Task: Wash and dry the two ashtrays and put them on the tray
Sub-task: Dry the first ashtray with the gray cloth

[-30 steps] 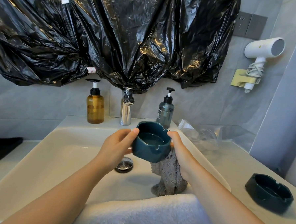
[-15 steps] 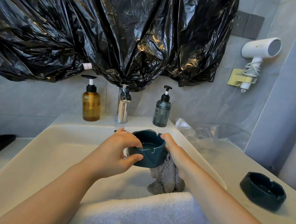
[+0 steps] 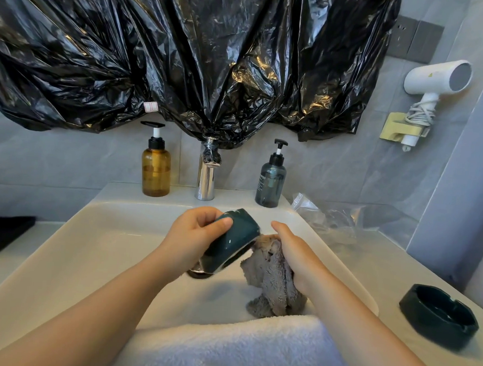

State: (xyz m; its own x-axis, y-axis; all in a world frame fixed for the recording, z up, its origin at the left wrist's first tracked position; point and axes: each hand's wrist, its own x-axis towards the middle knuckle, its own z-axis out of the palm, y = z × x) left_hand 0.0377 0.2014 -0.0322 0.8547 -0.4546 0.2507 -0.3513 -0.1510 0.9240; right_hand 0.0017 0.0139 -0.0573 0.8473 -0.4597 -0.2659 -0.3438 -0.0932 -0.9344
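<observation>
Task item one: teal ashtray (image 3: 233,239), gripped in left hand (image 3: 193,233) over the sink basin (image 3: 91,245), above the drain (image 3: 195,272). Thumb across the outer wall, fingers curled round the far side. Ashtray tipped steeply, pale unglazed foot ring toward the camera, mouth turned away; interior not visible.

Right hand (image 3: 296,254): fingers closed round a bunched grey cloth (image 3: 271,279), upper fold touching the ashtray's lower edge, remainder hanging into the basin.

Task item two: dark ashtray (image 3: 437,316), upright on the counter to the right, well apart from both hands. Bowl showing only its own glossy glaze; notches in the rim.

Other containers, on the ledge behind the basin:
- Amber pump bottle (image 3: 156,172), left of the chrome tap (image 3: 206,178); brown liquid inside, level unclear; no label visible.
- Grey-blue pump bottle (image 3: 271,184), right of the tap; white lettering down its side, too small to read with certainty.
- Clear plastic bag (image 3: 330,218), crumpled on the counter behind the basin's right corner; contents not distinguishable.

Markings: small white-and-red tag (image 3: 150,106) on the black plastic sheeting (image 3: 185,54) over the wall, unreadable. Small triangle mark on the white hair dryer (image 3: 436,78), wall-mounted at right.

White towel (image 3: 226,347) draped over the near basin edge.
</observation>
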